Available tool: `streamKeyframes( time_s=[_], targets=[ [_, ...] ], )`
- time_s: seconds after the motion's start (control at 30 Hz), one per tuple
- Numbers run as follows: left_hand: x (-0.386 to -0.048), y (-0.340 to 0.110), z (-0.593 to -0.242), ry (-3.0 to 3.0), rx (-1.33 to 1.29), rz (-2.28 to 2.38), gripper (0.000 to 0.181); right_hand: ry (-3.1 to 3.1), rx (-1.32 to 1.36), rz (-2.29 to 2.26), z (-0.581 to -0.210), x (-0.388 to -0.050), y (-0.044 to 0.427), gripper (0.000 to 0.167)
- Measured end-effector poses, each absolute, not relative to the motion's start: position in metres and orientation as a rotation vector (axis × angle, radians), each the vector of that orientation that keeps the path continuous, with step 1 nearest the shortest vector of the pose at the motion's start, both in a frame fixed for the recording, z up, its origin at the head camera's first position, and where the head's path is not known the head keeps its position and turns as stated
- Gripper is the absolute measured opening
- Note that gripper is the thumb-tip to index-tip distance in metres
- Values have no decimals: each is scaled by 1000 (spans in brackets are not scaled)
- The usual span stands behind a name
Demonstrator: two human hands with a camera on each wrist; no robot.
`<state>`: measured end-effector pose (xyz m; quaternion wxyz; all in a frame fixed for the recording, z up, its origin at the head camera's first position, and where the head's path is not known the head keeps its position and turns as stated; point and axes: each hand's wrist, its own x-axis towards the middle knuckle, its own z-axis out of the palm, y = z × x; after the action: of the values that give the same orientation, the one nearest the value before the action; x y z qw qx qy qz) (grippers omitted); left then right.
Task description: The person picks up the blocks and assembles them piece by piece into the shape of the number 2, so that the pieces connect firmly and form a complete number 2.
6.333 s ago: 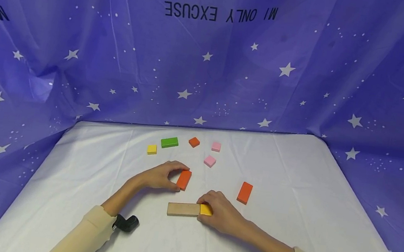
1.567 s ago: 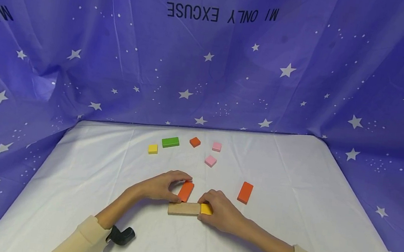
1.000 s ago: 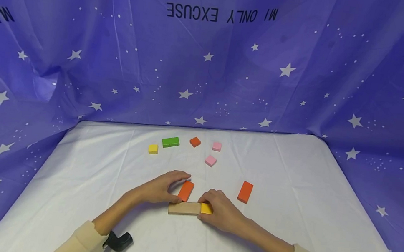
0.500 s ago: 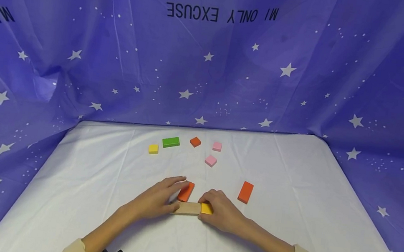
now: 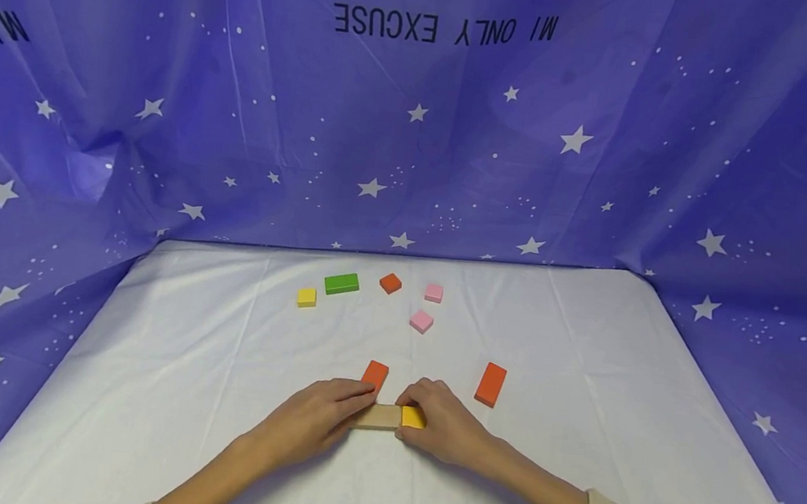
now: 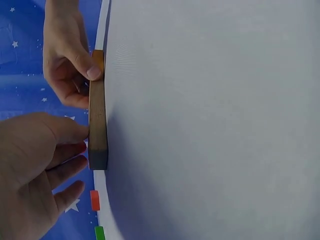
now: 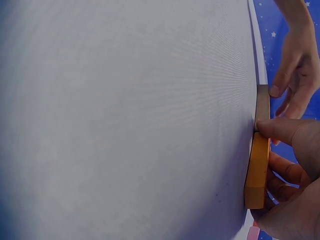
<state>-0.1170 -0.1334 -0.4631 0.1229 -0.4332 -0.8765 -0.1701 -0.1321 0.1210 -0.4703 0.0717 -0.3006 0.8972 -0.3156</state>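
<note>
A plain wooden block lies end to end with a yellow block on the white cloth. My right hand pinches the yellow block near the joint, its thumb across the seam in the right wrist view. Over the wooden block's left end lies my left hand, fingers fairly straight. Its fingertips reach the near end of a red-orange block, which stands behind the wooden one. In the left wrist view the left thumb meets the wooden block's edge, with the other fingers loosely spread.
Another red-orange block lies to the right. Farther back are a small yellow block, a green block, a small red block and two pink blocks. Behind the white table hangs a purple star-printed curtain.
My left hand has let go of the red-orange block, which it earlier drew toward the wooden block, and moved nearer over the wooden block's left end. The right hand keeps its place.
</note>
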Motion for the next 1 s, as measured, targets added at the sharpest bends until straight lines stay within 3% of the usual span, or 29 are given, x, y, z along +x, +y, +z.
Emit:
streamKeyframes(
  time_s=[0.63, 1.0],
  targets=[
    [-109, -129, -464, -2604, -1219, -261, 41, 2702, -894, -934, -470, -132, 121, 23],
    [-108, -128, -465, -2574, -1227, -206, 43, 2733, -863, -1027, -461, -136, 131, 33]
  ],
)
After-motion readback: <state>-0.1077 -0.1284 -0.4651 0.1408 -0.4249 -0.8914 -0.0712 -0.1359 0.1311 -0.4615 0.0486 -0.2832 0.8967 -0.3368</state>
